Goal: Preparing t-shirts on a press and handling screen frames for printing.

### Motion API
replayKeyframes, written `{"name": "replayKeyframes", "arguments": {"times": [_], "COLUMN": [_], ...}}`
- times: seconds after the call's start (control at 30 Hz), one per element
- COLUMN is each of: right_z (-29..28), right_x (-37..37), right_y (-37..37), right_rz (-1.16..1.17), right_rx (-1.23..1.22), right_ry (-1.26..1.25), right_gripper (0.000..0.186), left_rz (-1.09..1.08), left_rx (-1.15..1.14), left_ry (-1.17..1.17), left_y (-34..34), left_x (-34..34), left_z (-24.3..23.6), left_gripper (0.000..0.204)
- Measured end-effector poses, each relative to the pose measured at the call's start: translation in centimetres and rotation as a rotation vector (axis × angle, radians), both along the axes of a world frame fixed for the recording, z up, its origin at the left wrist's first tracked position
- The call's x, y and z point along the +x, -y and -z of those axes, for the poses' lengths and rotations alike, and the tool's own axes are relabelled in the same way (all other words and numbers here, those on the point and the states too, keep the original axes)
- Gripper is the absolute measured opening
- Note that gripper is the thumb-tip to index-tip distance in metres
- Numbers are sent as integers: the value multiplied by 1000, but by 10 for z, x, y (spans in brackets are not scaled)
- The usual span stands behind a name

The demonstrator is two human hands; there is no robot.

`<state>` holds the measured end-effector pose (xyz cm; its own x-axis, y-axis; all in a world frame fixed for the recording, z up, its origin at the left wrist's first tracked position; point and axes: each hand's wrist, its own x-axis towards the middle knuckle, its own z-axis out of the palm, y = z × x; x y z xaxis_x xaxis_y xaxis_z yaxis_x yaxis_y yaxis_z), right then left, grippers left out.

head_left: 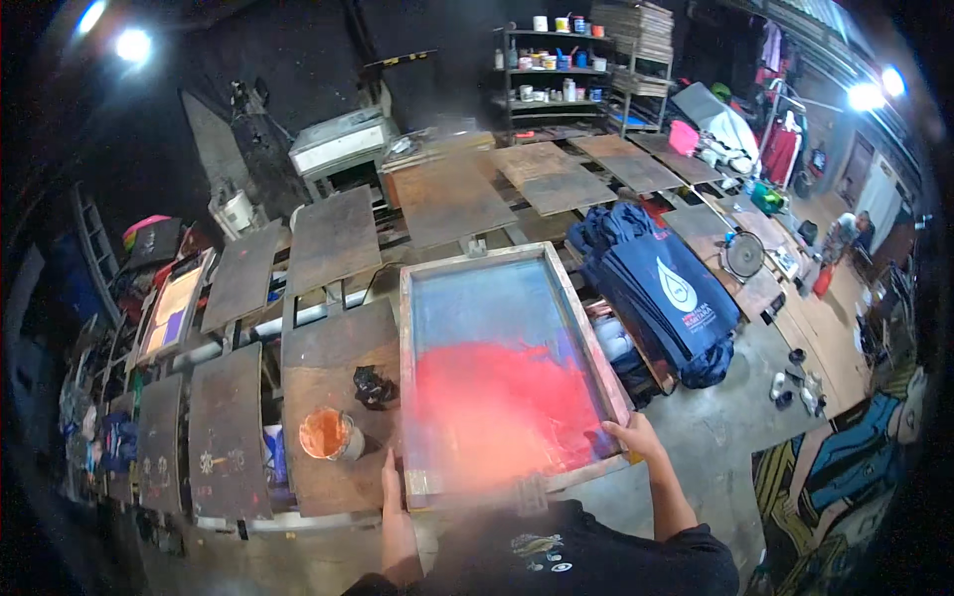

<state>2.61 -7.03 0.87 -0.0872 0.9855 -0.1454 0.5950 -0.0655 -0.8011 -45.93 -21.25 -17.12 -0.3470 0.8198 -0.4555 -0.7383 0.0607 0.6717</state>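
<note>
A wooden screen printing frame (406, 338) lies in front of me, its blue-grey mesh smeared with red and pinkish ink (517, 397) over the nearer half. My left hand (394, 484) is against the frame's near left side, fingers together along the wood. At the near right corner, my right hand (636, 435) grips the edge with the thumb on top. Left of the frame, a small bucket (350, 439) stained with orange ink stands on a brown board (298, 487), beside a crumpled black piece of plastic or cloth (374, 385). Blur veils the frame's near end.
Several tilted printing boards (452, 204) stand in rows ahead and to the left. To the right lies a pile of navy printed fabric bags (656, 288). Behind are a shelf of ink pots (556, 65) and a round fan (743, 255). A person (850, 230) sits far right.
</note>
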Motion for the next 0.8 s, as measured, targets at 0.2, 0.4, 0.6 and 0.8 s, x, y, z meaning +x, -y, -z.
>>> {"name": "replayKeyframes", "arguments": {"times": [0.2, 0.4, 0.6, 0.8], "right_z": [13, 35, 25, 9], "right_x": [29, 49, 55, 51], "right_y": [-78, -119, -143, -158], "right_rz": [-90, -121, -170, -155], "right_rx": [-120, -105, -133, -114], "right_ry": [123, 101, 115, 88], "right_gripper": [57, 63, 58, 52], "left_rz": [-46, -63, -91, -109], "left_rx": [-14, -48, -55, -109], "left_ry": [28, -25, -3, -11], "left_y": [-19, -42, -55, -75], "left_x": [40, 55, 61, 74], "left_z": [-27, -3, 5, -9], "left_gripper": [52, 53, 56, 64]}}
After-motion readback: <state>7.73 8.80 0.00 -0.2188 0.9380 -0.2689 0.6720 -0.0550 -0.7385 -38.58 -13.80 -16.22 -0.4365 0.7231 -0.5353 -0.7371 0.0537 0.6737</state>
